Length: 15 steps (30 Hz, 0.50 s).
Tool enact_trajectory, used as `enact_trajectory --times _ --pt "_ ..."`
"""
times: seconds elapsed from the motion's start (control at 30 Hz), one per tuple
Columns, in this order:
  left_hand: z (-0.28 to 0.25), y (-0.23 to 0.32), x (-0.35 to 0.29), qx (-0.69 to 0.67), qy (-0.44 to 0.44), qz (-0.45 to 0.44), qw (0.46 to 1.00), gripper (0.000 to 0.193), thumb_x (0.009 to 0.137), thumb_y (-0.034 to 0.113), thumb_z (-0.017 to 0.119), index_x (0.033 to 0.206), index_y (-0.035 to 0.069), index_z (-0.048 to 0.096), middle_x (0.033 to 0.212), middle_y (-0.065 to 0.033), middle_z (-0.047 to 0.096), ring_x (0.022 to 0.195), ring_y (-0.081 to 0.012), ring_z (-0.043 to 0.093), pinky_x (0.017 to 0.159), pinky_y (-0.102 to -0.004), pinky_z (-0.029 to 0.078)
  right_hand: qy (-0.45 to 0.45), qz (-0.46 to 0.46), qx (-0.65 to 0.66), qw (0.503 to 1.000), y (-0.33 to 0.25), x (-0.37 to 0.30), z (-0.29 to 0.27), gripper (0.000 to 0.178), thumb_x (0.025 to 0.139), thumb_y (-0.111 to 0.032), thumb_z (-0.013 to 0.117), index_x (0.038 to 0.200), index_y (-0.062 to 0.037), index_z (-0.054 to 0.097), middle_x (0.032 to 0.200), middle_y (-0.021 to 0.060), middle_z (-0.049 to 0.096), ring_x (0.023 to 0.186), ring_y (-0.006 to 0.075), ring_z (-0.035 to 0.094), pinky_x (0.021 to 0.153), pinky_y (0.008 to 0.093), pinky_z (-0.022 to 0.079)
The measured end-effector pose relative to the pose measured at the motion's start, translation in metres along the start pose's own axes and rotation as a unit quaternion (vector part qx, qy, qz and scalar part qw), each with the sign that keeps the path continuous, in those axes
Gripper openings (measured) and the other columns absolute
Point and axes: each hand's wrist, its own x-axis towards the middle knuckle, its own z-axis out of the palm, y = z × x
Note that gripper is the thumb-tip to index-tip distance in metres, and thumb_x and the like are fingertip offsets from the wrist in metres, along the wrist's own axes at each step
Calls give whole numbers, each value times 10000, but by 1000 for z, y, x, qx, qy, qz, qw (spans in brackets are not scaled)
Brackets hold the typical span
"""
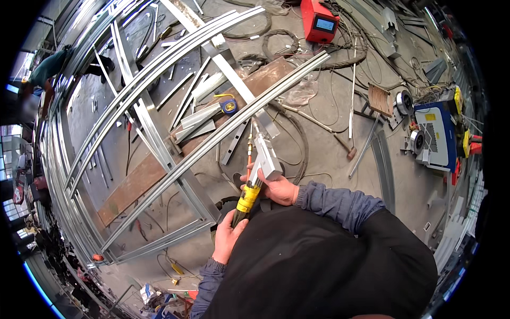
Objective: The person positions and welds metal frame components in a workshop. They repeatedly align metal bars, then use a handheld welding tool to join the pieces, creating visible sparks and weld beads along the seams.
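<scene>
A welding gun (268, 159) with a boxy silver body and thin nozzle points away from me, toward the metal frame. My right hand (279, 190) is closed around its lower body. Yellow tape (246, 199) wraps the rear part, where a dark cable begins. My left hand (227, 236) closes round that cable just behind the tape. Beyond the nozzle, a long shiny rail (212, 142) of the frame crosses a flat crossbar (236, 80). A blue and yellow tape measure (229, 107) lies beside the crossbar.
At the far right stands a red machine with a screen (320, 22), among tangled cables. A hammer (348, 149) lies on the floor. To the right is a blue and white machine (435, 133) near wire spools (405, 102). Another person (50, 72) bends at the far left.
</scene>
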Motion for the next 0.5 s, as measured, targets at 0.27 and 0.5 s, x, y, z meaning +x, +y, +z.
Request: enact_trajectory --times 0.27,0.5 --pt "-21 37 25 91 26 63 993 456 972 305 778 1339 67 651 1018 -179 764 946 -310 762 844 -381 558 11 -67 -4 998 -3 29 10 578 1107 -574 471 1531 -182 433 1426 147 617 1291 315 647 1095 553 505" --pt "-22 36 39 92 17 58 994 465 976 291 772 1354 51 647 991 -162 775 919 -284 766 836 -378 560 33 -83 18 996 -3 42 3 573 1101 -569 488 1499 -158 469 1382 155 644 1260 325 669 1089 538 514"
